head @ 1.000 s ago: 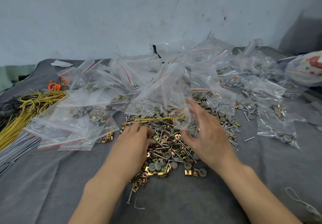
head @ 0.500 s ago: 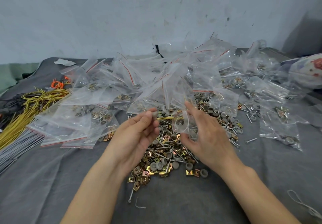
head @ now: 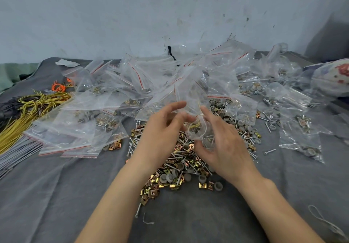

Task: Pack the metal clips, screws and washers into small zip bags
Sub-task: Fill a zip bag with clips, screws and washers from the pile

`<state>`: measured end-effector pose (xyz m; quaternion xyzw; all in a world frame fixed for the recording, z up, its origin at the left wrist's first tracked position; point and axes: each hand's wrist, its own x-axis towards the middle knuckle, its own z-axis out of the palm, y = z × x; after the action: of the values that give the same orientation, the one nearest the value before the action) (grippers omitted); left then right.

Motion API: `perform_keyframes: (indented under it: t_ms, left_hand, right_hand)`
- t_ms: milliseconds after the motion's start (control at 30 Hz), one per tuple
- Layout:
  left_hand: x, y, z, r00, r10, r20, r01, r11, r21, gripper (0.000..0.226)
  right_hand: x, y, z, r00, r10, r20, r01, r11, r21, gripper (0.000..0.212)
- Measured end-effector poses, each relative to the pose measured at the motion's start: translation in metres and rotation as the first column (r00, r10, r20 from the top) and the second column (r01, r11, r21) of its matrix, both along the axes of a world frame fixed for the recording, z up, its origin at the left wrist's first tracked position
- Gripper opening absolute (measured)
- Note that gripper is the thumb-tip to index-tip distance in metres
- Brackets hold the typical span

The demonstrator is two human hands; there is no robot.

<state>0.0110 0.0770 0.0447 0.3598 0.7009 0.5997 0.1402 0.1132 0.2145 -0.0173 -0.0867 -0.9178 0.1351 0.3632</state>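
A grey cloth (head: 56, 195) covers the work surface, which runs back to a pale, scuffed wall (head: 170, 16). Filled bags (head: 79, 129) pile up across the far side and the left, and yellow wires (head: 28, 110) lie at the left edge.

In the near centre sits the loose heap (head: 179, 167) of gold clips, screws and grey washers. Just above it, our right hand (head: 226, 148) grips a small zip bag (head: 195, 127), thumb below and fingers behind. Our left hand (head: 160, 133) is up at the bag. Its fingertips are blurred, so we cannot tell whether they pinch a piece or only touch the plastic.

We judge this to be the filling step. The next move needs the bag's mouth held apart so the pieces can drop in.

A second ago the left hand lay knuckles-up on the heap. Half a second ago it had lifted with its fingertips bunched. The right hand has kept the bag and raised it slightly.
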Motion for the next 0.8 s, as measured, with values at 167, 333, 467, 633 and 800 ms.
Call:
perform_keyframes:
  t_ms: [167,333,467,633,800]
  left_hand:
    - [-0.022,-0.021,-0.006,0.987,0.149,0.067,-0.147,0.989,-0.033,0.019]
    - [-0.031,-0.034,-0.027,0.954,0.118,-0.276,-0.209,0.921,-0.328,0.020]
    - [-0.023,-0.024,-0.040,0.835,-0.019,-0.549,-0.289,0.835,-0.468,0.037]
    - [-0.021,-0.012,-0.047,0.707,-0.160,-0.689,-0.427,0.681,-0.595,0.042]
    - [-0.023,-0.006,-0.044,0.729,-0.180,-0.660,-0.407,0.661,-0.630,0.028]
  right_hand:
    - [0.000,0.002,0.000,1.000,-0.028,0.001,0.028,1.000,0.002,0.070]
    - [0.000,0.001,0.000,0.999,-0.040,0.010,0.040,0.999,-0.003,0.069]
    - [0.001,-0.001,-0.001,0.999,-0.039,0.012,0.039,0.999,-0.005,0.068]
    - [0.002,-0.001,-0.002,0.999,-0.035,-0.004,0.035,0.999,-0.008,0.067]
    - [0.002,0.001,-0.001,0.999,-0.045,0.001,0.045,0.999,-0.006,0.067]
